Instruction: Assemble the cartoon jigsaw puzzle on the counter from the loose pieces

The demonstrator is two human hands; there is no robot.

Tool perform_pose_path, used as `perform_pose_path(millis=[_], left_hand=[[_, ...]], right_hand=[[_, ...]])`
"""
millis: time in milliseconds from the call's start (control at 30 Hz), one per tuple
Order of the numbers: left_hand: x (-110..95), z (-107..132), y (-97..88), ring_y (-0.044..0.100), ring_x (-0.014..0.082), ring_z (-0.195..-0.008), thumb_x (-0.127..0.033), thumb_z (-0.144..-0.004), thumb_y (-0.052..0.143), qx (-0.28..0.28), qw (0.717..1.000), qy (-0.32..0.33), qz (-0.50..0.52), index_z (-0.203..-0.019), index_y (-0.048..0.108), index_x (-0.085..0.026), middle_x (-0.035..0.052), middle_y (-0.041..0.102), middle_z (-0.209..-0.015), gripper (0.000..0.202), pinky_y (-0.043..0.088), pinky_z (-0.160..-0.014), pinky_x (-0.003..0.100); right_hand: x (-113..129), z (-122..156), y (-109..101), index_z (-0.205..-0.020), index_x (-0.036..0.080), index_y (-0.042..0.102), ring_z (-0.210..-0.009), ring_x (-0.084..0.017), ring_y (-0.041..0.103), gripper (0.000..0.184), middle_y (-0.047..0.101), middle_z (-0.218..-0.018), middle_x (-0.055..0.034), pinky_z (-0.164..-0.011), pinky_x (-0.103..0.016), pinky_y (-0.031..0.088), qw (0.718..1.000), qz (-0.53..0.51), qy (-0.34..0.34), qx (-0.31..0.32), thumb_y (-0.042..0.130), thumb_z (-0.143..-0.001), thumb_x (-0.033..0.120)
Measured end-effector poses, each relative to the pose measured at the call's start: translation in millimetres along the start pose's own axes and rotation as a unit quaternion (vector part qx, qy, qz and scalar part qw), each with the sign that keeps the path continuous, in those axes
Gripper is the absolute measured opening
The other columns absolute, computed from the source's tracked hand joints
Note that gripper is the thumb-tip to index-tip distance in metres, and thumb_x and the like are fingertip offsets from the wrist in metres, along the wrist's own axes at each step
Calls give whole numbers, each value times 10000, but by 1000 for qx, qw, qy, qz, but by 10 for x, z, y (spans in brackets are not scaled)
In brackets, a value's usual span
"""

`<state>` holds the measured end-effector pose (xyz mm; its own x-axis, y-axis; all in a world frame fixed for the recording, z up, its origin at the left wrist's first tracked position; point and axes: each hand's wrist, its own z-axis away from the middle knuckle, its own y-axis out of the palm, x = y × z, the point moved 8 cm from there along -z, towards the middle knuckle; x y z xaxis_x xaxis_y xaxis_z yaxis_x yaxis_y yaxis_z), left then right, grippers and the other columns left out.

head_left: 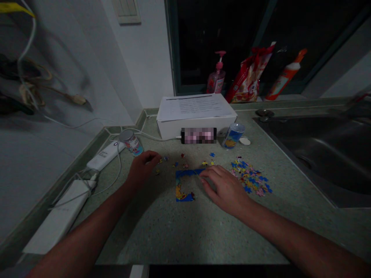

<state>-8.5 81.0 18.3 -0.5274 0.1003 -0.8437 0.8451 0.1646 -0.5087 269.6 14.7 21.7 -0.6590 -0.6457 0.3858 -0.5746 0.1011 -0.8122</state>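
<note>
On the speckled worktop, a partly assembled jigsaw puzzle is laid between the hands. The right hand is held relaxed, with its fingertips lowered onto the puzzle's upper edge. The left hand is loosely curled beside scattered pieces, with nothing seen gripped. A heap of loose pieces lies to the right, and a white box and a printed cup are placed beyond.

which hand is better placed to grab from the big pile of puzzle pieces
Probably the right hand: it rests on the partly built jigsaw and sits beside the loose pile of pieces, while the left hand is farther off, by a few scattered pieces.
</note>
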Motion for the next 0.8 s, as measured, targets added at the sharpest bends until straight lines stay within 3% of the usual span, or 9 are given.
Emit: perform_pose_path(millis=[533, 800], left_hand=[[-23, 13, 12, 723, 234, -806, -482, -839, 682, -3, 1000, 10, -13, -809, 747, -229, 37, 784, -804, 262, 567, -794, 360], [-52, 23, 31, 722, 230, -808, -466, -835, 675, -1, 1000, 12, -23, -803, 743, -228, 35, 785, -807, 249, 575, -815, 362]], right_hand=[[-30, 6, 30, -1097, 233, 690, -982, -275, 720, 170, 755, -1036, -85, -864, -457, 592, 1000, 0, 12, 16, 523, -1067, 231], [-197, -153, 11, -1093, 207, 720, -1007, -280, 720, 141, 759, -1050, -102, -893, -441, 574, 999, -11, 46, 0, 593, -1043, 242]])
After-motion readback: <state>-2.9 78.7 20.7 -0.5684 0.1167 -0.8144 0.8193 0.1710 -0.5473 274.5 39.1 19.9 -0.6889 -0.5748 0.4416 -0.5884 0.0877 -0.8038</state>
